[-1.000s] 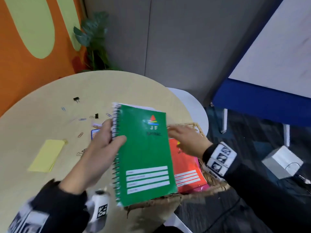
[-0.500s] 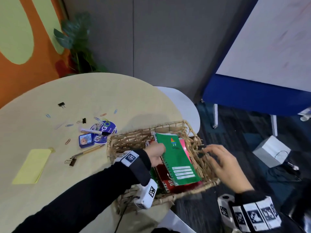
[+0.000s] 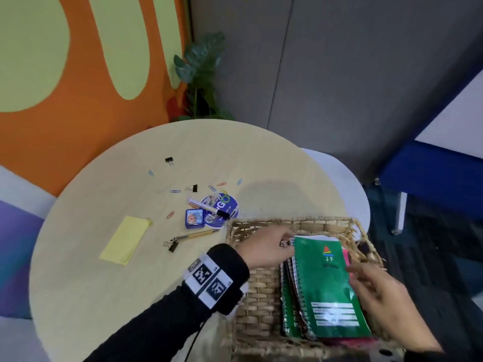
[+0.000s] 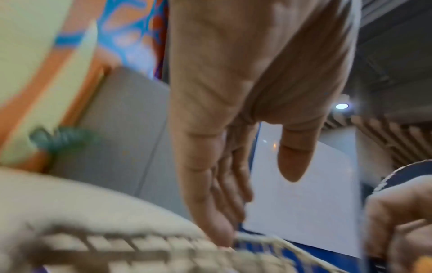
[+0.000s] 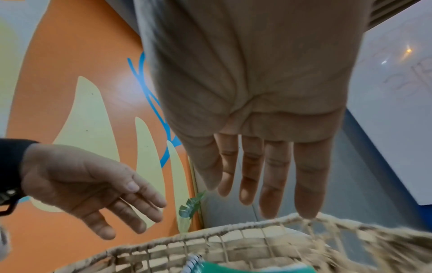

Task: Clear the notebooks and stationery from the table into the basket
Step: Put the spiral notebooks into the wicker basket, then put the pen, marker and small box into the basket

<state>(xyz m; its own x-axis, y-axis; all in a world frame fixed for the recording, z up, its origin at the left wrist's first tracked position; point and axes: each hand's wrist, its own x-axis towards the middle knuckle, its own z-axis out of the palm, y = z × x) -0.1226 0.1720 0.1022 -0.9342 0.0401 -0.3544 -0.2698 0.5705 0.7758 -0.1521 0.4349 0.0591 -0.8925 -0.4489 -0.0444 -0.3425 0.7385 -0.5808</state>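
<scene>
A green spiral notebook [image 3: 326, 291] lies on top of a stack of notebooks inside the wicker basket [image 3: 287, 223]. My left hand [image 3: 277, 244] is at the notebook's top-left corner by the spiral. Its fingers are straight and hold nothing, as the right wrist view shows [image 5: 105, 199]. My right hand [image 3: 366, 278] is open, and its fingertips touch the notebook's right edge. On the table lie a yellow sticky pad [image 3: 125, 240], a blue tin [image 3: 194, 218], a wooden pen [image 3: 196, 235], a marker [image 3: 209, 206], a round blue card [image 3: 222, 207], binder clips [image 3: 194, 188] and several paper clips.
The basket sits at the round table's [image 3: 104, 283] near right edge. A white chair [image 3: 350, 184] stands beyond the table. A potted plant [image 3: 201, 74] is against the wall, and a blue-framed board [image 3: 431, 173] is at the right.
My left hand lowered the green notebook from above the table into the basket and let go of it. My right hand moved from the basket's rim to the notebook's right edge.
</scene>
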